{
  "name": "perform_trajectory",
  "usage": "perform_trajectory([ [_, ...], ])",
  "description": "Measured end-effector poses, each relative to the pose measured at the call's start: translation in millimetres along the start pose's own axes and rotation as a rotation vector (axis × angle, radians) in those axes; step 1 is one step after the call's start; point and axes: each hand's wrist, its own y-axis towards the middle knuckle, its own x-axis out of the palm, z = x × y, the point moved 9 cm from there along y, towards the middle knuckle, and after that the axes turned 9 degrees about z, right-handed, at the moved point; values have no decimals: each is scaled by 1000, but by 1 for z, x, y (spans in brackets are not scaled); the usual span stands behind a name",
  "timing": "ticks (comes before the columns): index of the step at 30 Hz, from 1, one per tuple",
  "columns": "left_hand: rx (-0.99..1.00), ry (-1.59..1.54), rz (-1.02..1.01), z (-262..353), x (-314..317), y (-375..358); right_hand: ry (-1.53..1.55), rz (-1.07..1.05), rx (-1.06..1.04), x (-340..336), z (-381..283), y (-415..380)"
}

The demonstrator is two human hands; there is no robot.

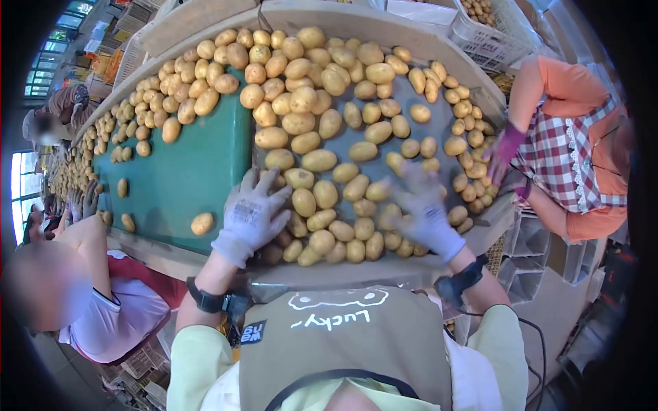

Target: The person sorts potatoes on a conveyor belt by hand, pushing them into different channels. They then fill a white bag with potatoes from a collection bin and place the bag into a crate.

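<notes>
My left hand (252, 214), in a whitish work glove, lies palm down at the left side of the potatoes (322, 161), beside the end of the green belt (185, 178). Its fingers are spread, and the fingertips touch or nearly touch the nearest potatoes. My right hand (426, 216), gloved alike, is over the potatoes on the right part of the grey surface (404, 130). Its fingers look apart but are smeared by motion. I see no potato held in either hand. The potatoes under the palms are hidden.
A co-worker in a checked apron (562, 157) stands at the right with purple gloves (507, 145) by the potatoes. Another person (123, 301) works at the left. A raised rim (343, 277) borders the surface. A white crate (490, 44) with potatoes stands behind.
</notes>
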Motion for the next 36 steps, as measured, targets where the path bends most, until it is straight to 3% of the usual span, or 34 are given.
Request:
perform_trajectory([
  [2,31,70,-86,-3,1,-1,70,-68,-98,14,-28,-20],
  [4,29,52,-67,-14,-7,-9,-100,7,133,7,16,-19],
  [5,24,33,-56,-18,-11,-14,-328,88,211,1,35,-22],
  [6,22,13,-47,-21,-14,-17,-331,96,211,-13,21,-10],
  [8,14,15,-38,-26,-16,-16,-12,18,120,-34,-38,23],
  [9,2,15,-40,-26,-17,-16,214,96,-128,-7,-70,26],
  [11,-4,22,-46,-30,-15,-16,123,3,-119,22,-107,32],
  [15,-11,-17,20,-44,-18,-21,131,-136,-142,44,-95,63],
  [16,-4,-13,31,-42,-22,-21,123,-126,-142,22,-96,75],
  [18,-45,-23,10,-42,-21,-21,76,-362,-242,-13,-100,95],
  [20,-46,-37,16,-41,-25,-18,11,15,-266,-83,-61,152],
  [22,-45,12,79,-37,-29,-15,-455,1008,-113,-126,24,189],
  [23,-40,13,92,-38,-30,-15,-464,1017,-118,-127,20,185],
  [25,-58,-97,34,-41,-25,-16,176,645,-211,-105,2,177],
  [27,-52,-98,66,-42,-25,-21,28,-55,25,-12,-27,152],
  [28,-50,-96,79,-41,-24,-25,16,106,-213,12,-48,112],
  [29,-51,-106,97,-41,-23,-29,-195,344,-387,-10,-89,83],
  [30,-58,-110,103,-43,-20,-31,-198,340,-396,-13,-80,84],
  [32,-55,-117,124,-44,-17,-34,121,-173,-271,17,-40,87],
  [34,-32,-87,108,-42,-16,-31,-46,-167,288,-1,17,115],
  [36,-3,-54,110,-40,-18,-20,27,386,71,-21,43,147],
])
